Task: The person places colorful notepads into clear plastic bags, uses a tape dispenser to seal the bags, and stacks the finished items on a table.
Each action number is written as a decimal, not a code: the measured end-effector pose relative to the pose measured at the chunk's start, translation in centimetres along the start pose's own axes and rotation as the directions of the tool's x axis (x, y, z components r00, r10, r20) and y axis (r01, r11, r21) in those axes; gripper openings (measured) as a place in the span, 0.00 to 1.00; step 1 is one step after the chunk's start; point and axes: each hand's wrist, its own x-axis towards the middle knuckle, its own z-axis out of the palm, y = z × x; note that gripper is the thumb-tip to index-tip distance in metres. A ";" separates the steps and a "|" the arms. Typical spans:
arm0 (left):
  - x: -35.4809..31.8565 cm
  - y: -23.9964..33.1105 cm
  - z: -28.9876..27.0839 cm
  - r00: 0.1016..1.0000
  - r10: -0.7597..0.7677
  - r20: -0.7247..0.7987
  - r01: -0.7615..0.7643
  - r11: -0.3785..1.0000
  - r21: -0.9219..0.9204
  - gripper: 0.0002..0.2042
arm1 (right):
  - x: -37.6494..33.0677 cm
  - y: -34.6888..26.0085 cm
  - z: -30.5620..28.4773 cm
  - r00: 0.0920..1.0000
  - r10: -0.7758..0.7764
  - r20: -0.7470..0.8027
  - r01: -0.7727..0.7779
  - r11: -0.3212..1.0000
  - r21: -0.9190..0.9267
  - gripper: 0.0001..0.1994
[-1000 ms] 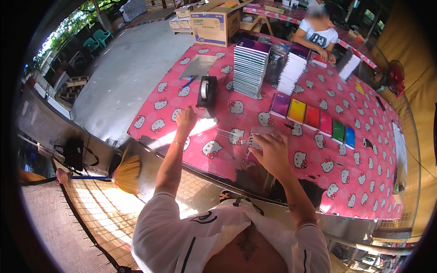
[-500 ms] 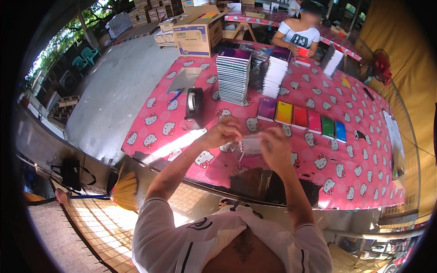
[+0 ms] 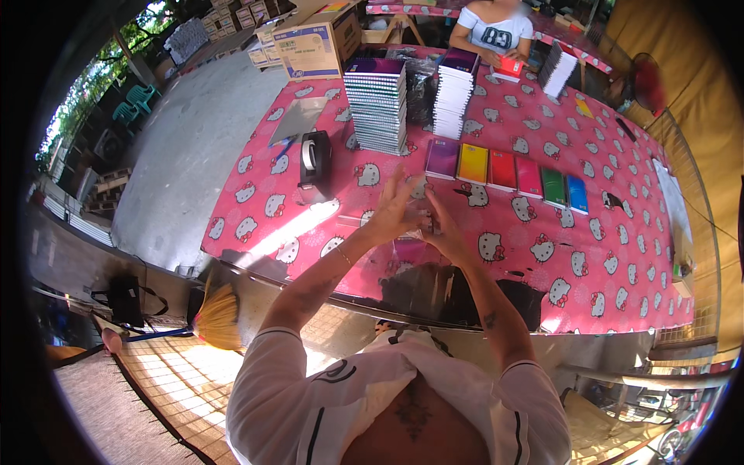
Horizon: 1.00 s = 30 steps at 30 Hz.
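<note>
Near the front edge of the table, my left hand [image 3: 393, 211] has its fingers stretched out and spread. My right hand [image 3: 447, 230] is beside it, fingers extended and angled toward the left hand. Below and between them, partly covered by the hands, lies a small purple item in clear plastic [image 3: 409, 249]; its kind is hard to make out. A black tape dispenser [image 3: 315, 167] with a roll of clear tape stands to the left of my hands. Beyond them lies a row of small spiral notebooks: purple [image 3: 442, 158], yellow [image 3: 473, 163], red, pink, green and blue [image 3: 576, 194].
Two tall notebook stacks, one left [image 3: 375, 108] and one right [image 3: 455, 94], stand behind the row. A cardboard box [image 3: 311, 53] sits at the far left. Across the pink patterned table [image 3: 496, 271], a person [image 3: 494, 35] handles a red notebook [image 3: 508, 68]. A fan [image 3: 648, 85] stands at right.
Both hands have come closer together, and their fingers have straightened out. The white pages seen between them before are now out of sight. The view has shifted slightly.
</note>
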 end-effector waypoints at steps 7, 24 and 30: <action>-2.0 -3.5 -4.2 0.800 -0.299 0.521 0.485 0.832 -0.268 0.33 | 4.2 -2.4 -2.4 0.927 0.158 0.341 -0.100 0.978 -0.182 0.25; -1.0 2.5 -3.7 0.881 -0.355 0.314 0.261 0.916 0.304 0.25 | 1.2 -3.8 0.5 0.969 -0.234 0.079 0.228 0.730 -0.644 0.24; -1.5 -3.0 -3.7 0.804 -0.485 0.344 0.558 0.815 -0.154 0.31 | 2.1 -0.4 -0.9 0.981 0.194 -0.002 -0.193 0.977 0.086 0.21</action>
